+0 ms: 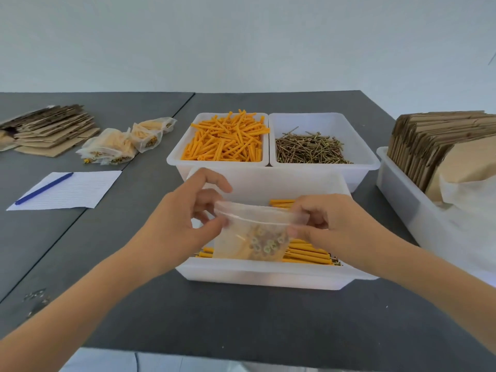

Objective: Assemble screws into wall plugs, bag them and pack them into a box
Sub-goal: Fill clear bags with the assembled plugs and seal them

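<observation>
Bag (255,237) held above near tub (263,275), at centre of view; it contains assembled plugs with screw heads showing. Left hand (182,224) pinches bag's left top corner; right hand (322,224) pinches right top corner along the zip strip, which appears to be at the sealing stage. Near tub holds further assembled plugs not yet bagged. At 12 o'clock, two tubs: loose plugs (228,140) left, loose screws (308,149) right, both well stocked. At 10 o'clock, filled bags (126,140), roughly four, exact count unclear. Flat cartons (51,130) beyond them; none erected, so boxing seems not started. At 3 o'clock, one tub of cartons (442,140). One sheet (67,190), one pen (44,188) at 9 o'clock
</observation>
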